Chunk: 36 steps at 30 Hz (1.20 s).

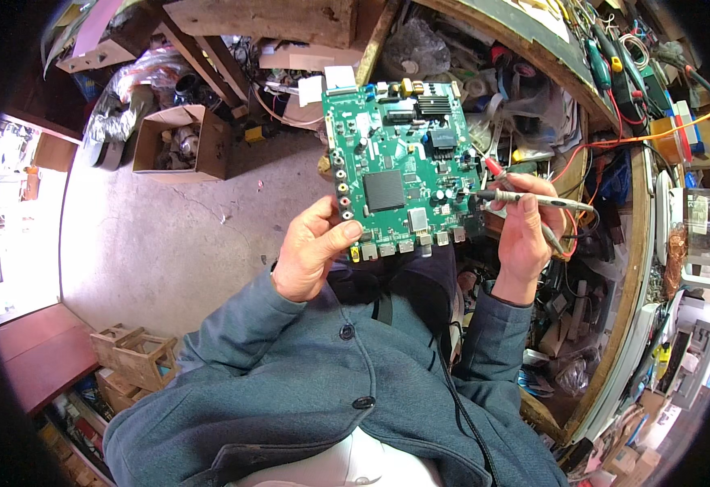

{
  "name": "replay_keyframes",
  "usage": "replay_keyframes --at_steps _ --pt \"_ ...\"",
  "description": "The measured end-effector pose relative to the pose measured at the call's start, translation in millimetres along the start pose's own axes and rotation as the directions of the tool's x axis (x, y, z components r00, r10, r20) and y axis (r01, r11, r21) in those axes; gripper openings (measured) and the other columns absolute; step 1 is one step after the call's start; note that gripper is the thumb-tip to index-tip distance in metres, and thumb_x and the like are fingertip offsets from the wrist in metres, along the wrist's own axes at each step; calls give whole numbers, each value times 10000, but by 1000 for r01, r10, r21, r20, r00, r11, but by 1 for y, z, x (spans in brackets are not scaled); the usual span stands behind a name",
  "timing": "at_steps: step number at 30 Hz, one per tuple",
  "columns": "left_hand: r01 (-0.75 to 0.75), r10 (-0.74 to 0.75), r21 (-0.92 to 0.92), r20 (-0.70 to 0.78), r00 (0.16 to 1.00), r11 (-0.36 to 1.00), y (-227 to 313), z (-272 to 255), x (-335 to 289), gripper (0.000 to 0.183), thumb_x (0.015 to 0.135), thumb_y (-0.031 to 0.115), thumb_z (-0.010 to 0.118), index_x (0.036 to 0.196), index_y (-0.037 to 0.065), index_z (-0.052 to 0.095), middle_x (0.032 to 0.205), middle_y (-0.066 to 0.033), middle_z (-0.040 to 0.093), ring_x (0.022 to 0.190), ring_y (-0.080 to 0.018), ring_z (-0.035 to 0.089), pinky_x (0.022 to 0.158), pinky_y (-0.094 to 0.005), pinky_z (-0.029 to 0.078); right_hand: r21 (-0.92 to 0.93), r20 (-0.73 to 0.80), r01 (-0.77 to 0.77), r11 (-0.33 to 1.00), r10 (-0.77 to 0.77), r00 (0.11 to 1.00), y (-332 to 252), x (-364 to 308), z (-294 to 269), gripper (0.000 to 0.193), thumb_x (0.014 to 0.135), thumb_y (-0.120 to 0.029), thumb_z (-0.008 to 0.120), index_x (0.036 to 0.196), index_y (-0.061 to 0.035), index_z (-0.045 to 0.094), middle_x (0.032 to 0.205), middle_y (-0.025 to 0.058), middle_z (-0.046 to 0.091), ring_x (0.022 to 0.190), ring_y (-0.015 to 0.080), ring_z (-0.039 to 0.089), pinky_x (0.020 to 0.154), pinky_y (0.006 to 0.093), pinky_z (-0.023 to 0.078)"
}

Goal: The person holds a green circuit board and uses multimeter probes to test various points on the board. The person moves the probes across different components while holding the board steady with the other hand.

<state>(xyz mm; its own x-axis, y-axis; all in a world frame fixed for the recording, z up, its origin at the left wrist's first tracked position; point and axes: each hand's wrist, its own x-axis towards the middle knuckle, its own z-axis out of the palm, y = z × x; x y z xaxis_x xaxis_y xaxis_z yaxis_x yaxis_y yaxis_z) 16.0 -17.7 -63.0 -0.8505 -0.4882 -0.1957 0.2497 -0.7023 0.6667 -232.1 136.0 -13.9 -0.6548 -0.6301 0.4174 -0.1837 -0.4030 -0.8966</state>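
My left hand (313, 253) grips the lower left corner of a green circuit board (400, 166) and holds it up over my lap, thumb across the front by the row of round sockets. The board carries a large black chip, a black finned heat sink near the top and metal ports along its bottom edge. My right hand (527, 235) holds two pen-like meter probes (533, 200), one with a red tip. Both tips touch the board's right edge. An orange lead (639, 140) runs from them toward the bench.
A curved wooden workbench (639, 268) at the right is crowded with tools, wires, screwdrivers and plastic bags. An open cardboard box (180, 142) sits on the concrete floor at the upper left. Small wooden crates (136, 357) stand at the lower left. My grey-blue jacket fills the bottom.
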Motion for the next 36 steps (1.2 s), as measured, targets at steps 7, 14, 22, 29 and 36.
replay_keyframes --at_steps 7,14,22,29,36 --pt "19 -19 -28 17 1000 999 5 4 1 423 1018 120 723 1396 -3 580 1280 -97 716 1121 -165 696 972 -334 571 11 15 -2 1000 2 1000 -1 1 1 301 1037 -189 699 1182 75 705 1069 204 748 887 238 723 737 324 576" --pt "-29 30 -57 17 999 998 5 8 5 449 1019 95 711 1430 -8 564 1308 -105 706 1152 -178 693 997 -344 567 -14 -6 0 1000 0 1000 1 0 0 304 1029 -202 711 1179 62 716 1066 193 751 860 228 715 744 327 573" --pt "0 -1 -10 -23 1000 1000 7 6 6 427 1017 92 708 1410 -8 576 1282 -107 717 1111 -175 701 960 -350 584 0 -4 -12 1000 12 1000 -1 0 1 296 1021 -208 723 1152 58 729 1060 177 752 829 216 704 755 328 572" --pt "30 -29 15 -12 1000 999 8 2 6 426 1018 116 707 1402 -13 576 1224 -121 734 1010 -208 742 847 -371 638 9 -4 42 999 -42 999 2 3 2 254 1017 -181 730 1133 45 743 1046 159 749 823 206 698 753 331 567" --pt "30 -30 43 -6 1000 999 10 4 5 417 1025 136 700 1397 -8 580 1212 -126 739 999 -208 746 845 -375 642 -4 -2 43 999 -43 999 3 3 2 259 1016 -185 734 1123 50 743 1015 156 746 811 213 699 753 332 566"
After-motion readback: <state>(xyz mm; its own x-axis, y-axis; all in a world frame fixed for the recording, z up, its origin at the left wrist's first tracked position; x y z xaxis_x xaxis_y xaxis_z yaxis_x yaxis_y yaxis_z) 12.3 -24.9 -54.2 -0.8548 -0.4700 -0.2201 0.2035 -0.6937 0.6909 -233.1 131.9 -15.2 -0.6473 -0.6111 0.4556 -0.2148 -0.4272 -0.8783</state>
